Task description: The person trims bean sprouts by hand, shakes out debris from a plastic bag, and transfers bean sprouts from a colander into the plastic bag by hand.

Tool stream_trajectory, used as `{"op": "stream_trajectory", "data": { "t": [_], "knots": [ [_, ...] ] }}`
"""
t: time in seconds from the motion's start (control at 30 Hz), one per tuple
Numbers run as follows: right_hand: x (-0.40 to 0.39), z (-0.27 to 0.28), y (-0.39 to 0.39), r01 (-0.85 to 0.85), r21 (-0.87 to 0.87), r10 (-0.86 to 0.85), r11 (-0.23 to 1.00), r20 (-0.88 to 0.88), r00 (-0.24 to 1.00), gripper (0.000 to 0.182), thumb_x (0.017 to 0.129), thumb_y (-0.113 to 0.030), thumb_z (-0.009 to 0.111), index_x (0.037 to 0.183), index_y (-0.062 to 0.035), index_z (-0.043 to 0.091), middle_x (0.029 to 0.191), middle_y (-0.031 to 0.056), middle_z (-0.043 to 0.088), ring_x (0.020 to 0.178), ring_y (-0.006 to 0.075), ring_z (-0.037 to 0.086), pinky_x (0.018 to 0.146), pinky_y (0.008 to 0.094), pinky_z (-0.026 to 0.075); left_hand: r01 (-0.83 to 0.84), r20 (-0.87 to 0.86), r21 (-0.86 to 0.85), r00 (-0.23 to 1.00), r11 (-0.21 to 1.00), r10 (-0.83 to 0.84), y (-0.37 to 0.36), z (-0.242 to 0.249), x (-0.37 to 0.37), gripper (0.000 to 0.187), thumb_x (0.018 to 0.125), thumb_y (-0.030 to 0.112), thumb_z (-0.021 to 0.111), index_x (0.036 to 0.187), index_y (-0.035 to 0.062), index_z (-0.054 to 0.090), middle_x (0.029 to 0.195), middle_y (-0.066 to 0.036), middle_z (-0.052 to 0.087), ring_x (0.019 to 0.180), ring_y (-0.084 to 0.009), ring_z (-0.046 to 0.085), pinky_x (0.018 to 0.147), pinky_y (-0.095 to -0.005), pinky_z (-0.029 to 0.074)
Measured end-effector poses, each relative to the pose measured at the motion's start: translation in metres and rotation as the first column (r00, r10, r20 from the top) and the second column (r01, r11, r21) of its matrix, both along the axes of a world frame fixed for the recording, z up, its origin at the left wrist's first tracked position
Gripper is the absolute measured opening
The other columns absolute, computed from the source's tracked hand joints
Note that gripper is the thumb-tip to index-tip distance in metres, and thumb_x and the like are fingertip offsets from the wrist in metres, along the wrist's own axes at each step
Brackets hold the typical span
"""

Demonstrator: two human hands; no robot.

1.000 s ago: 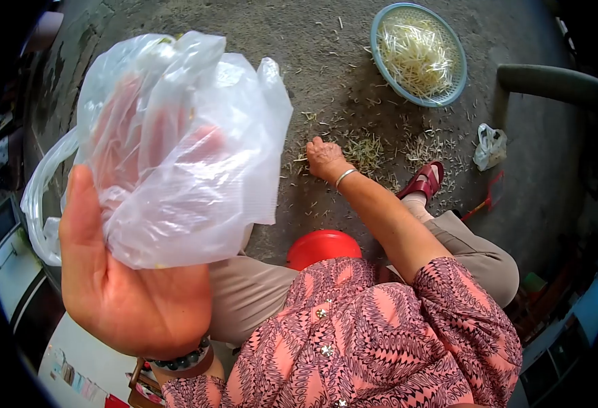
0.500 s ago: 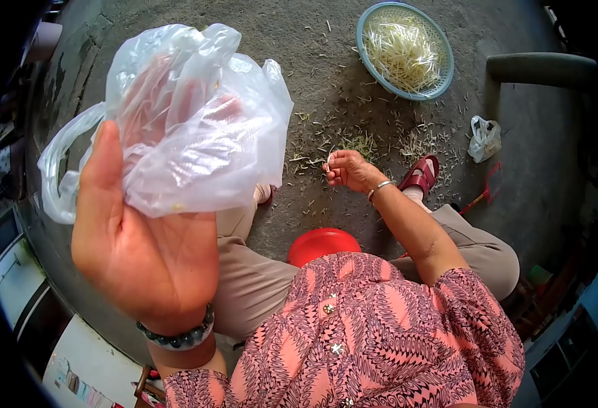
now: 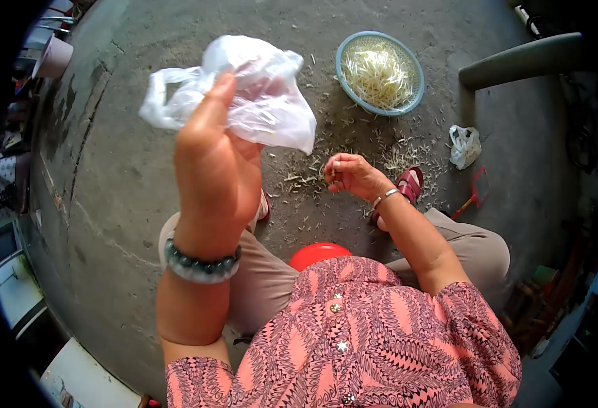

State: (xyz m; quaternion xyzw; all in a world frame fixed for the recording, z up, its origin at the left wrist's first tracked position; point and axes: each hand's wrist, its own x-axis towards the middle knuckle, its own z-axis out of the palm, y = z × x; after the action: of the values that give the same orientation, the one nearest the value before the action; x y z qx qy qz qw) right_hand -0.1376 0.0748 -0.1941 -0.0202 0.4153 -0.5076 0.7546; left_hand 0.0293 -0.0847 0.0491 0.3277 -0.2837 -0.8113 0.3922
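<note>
A crumpled white plastic bag [image 3: 272, 109] is held up in my left hand [image 3: 217, 160], high at the upper left. The thumb lies along the near side of the bag, while the fingers show only dimly through the plastic. My right hand [image 3: 357, 175] hovers low over the littered floor, its fingers curled together in a pinch. Whatever they hold is too small to make out. Beyond it, a blue-grey mesh basket [image 3: 342, 77] contains a heap of pale bean sprouts [image 3: 380, 76]. Scattered sprout scraps [image 3: 408, 155] lie around my feet.
A red plastic stool or basin [image 3: 319, 254] shows between my legs. To the right lie a small knotted plastic bag [image 3: 465, 147] and a red-handled net-like tool [image 3: 477, 190]. A grey curved bar [image 3: 523, 61] stands at upper right, a pinkish bucket [image 3: 54, 57] at far left.
My left hand with the plastic bag has moved away from the camera and to the right. My right hand stays low over the scraps, fingers still pinched. The whole view has shifted slightly.
</note>
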Motion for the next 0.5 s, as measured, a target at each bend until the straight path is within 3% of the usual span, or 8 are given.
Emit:
{"op": "stream_trajectory", "data": {
  "t": [0.03,0.07,0.13,0.23,0.27,0.33,0.43,0.5],
  "knots": [
    [0.0,0.01,0.002,0.047,0.024,-0.047,0.999,-0.018,0.999,0.009,0.088,-0.013,0.06,0.093,-0.0057,0.062,0.086,0.0055,0.065,0.077,0.0175,0.064,0.069,0.035,0.056,0.031,-0.002,-0.009,1.0,0.999,-0.031,0.0,-0.002,-0.002,0.03,0.096,0.017,0.046,0.118,-0.003,0.053,0.11,-0.013,0.062,0.099,-0.0215,0.061,0.088,-0.0375,0.048],
    [0.0,0.009,0.006,-0.256,0.048,0.245,0.966,-0.497,0.832,0.009,0.088,-0.012,0.059,0.091,-0.0045,0.064,0.084,0.0059,0.066,0.075,0.0179,0.065,0.068,0.0343,0.056,0.064,-0.004,-0.021,0.998,0.998,-0.064,0.002,-0.003,-0.005,0.03,0.096,0.016,0.046,0.118,-0.0029,0.053,0.11,-0.013,0.062,0.099,-0.0209,0.061,0.088,-0.0365,0.048],
    [-0.001,-0.003,0.017,-0.516,0.476,0.437,0.712,-0.876,-0.204,0.012,0.087,-0.011,0.058,0.088,-0.0021,0.066,0.079,0.0066,0.067,0.072,0.0188,0.066,0.066,0.0329,0.055,0.191,0.101,-0.138,0.979,0.972,-0.178,0.006,-0.005,-0.007,0.027,0.093,0.01,0.046,0.112,-0.0046,0.057,0.109,-0.013,0.062,0.1,-0.0202,0.06,0.088,-0.0346,0.048],
    [-0.016,-0.004,0.025,-0.248,0.055,0.166,0.967,-0.874,0.456,0.014,0.084,-0.009,0.058,0.083,0.001,0.068,0.07,0.0053,0.066,0.066,0.0166,0.065,0.063,0.0302,0.052,0.377,0.234,-0.212,0.916,0.902,-0.327,0.008,-0.009,-0.002,0.031,0.091,0.01,0.04,0.114,-0.0035,0.056,0.109,-0.014,0.062,0.103,-0.021,0.06,0.093,-0.0355,0.047],
    [-0.021,0.005,0.029,-0.117,-0.054,0.053,0.992,-0.655,0.754,0.017,0.079,-0.017,0.062,0.086,-0.0021,0.068,0.066,0.0055,0.063,0.066,0.011,0.063,0.064,0.0288,0.051,0.393,0.222,-0.211,0.911,0.895,-0.348,0.008,-0.013,0.0,0.032,0.091,0.01,0.04,0.115,-0.0035,0.056,0.11,-0.014,0.061,0.103,-0.021,0.06,0.092,-0.035,0.048],
    [-0.028,0.017,0.033,-0.37,0.206,0.161,0.906,-0.976,-0.148,0.022,0.079,-0.015,0.061,0.097,-0.0047,0.068,0.071,0.0082,0.066,0.066,0.0162,0.065,0.066,0.0307,0.052,0.429,0.198,-0.207,0.899,0.879,-0.391,0.01,-0.015,0.001,0.033,0.09,0.01,0.04,0.116,-0.0035,0.056,0.111,-0.015,0.061,0.103,-0.0209,0.06,0.09,-0.0342,0.049],
    [-0.027,0.048,0.044,-0.035,0.016,0.035,0.999,-0.749,0.661,0.026,0.079,-0.013,0.058,0.103,-0.0079,0.066,0.08,0.0126,0.068,0.071,0.0283,0.066,0.069,0.0354,0.053,0.381,0.07,-0.158,0.924,0.911,-0.375,0.011,-0.01,0.002,0.037,0.096,0.021,0.044,0.121,-0.0036,0.053,0.114,-0.015,0.06,0.101,-0.0223,0.061,0.087,-0.0362,0.051],
    [-0.024,0.039,0.056,-0.21,0.011,0.025,0.978,-0.998,0.066,0.025,0.079,-0.01,0.057,0.102,-0.0065,0.066,0.08,0.0135,0.068,0.07,0.0287,0.065,0.068,0.0348,0.052,0.326,-0.039,-0.097,0.943,0.94,-0.331,0.016,0.0,0.002,0.036,0.092,0.023,0.057,0.12,0.0011,0.053,0.111,-0.012,0.06,0.09,-0.0202,0.064,0.072,-0.0324,0.058]
  ]
}}
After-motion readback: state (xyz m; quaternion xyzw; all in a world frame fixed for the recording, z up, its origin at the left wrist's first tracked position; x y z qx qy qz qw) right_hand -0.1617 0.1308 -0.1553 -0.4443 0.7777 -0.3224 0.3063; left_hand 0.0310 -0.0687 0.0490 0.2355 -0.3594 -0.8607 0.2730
